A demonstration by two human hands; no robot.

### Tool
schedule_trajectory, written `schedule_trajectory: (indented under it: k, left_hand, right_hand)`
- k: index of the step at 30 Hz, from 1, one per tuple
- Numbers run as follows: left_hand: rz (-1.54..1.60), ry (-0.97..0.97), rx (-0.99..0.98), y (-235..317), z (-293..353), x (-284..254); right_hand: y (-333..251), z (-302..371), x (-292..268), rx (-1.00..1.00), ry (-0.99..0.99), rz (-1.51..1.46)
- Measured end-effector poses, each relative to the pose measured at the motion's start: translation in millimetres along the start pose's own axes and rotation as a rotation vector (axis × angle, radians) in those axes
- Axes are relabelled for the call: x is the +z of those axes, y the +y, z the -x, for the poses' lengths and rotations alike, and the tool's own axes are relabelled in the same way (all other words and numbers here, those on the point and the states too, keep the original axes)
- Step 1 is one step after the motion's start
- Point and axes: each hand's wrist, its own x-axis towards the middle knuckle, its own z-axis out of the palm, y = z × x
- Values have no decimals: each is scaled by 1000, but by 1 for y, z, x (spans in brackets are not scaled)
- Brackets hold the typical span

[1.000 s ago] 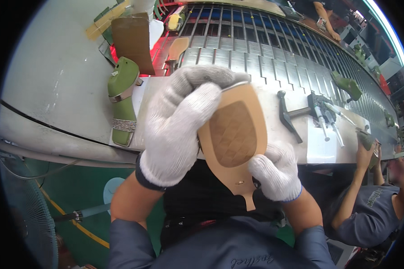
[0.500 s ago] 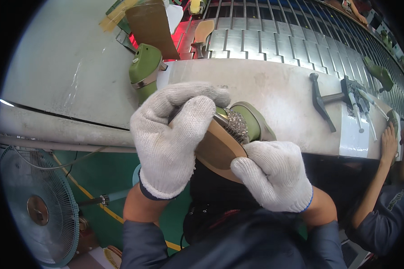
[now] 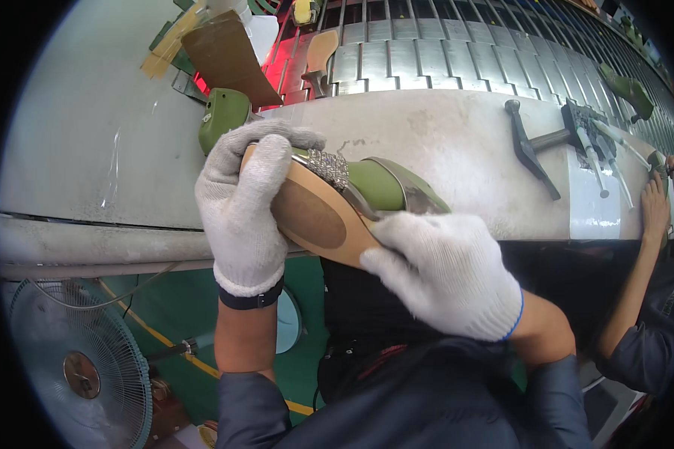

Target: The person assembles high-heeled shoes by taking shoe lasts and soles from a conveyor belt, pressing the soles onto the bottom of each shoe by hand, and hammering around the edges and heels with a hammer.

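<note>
Both my hands, in white knitted gloves, hold a sandal on a green shoe last [image 3: 378,185]. The tan sole [image 3: 311,213], with a darker brown oval on it, faces me. Across the last runs a glittery strap [image 3: 328,166], and a metallic band goes round it farther right. My left hand [image 3: 240,206] is wrapped round the sole's left end, thumb lying over the tan face. At the sole's right part, my right hand [image 3: 449,273] pinches the edge between thumb and fingers; it hides that end. Behind my left hand stands another green last [image 3: 225,116].
A hammer [image 3: 529,153] lies on the worktable [image 3: 464,142] beside several white-handled tools [image 3: 595,153]. Beyond is a slatted metal conveyor [image 3: 427,63] carrying a tan sole with a heel [image 3: 322,56]. A brown board [image 3: 228,60] leans far left. Fan [image 3: 82,367] at lower left; a co-worker's hand [image 3: 655,209] at right.
My left hand has moved left with the sandal, and more of the sole and brown oval shows. My right hand has shifted slightly left and up, still gripping the edge.
</note>
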Motion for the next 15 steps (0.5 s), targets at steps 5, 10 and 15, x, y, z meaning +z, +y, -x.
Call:
schedule_trajectory:
  k: [5,10,15]
  left_hand:
    - [47,18,-30,-3,-3,0]
    - [74,-5,-13,0,-8,6]
    - [5,-22,-14,8,-12,20]
  right_hand:
    - [12,-7,4,-21,20,-47]
    - [16,-9,3,-6,69,-109]
    - [18,-6,-7,116,70,-153]
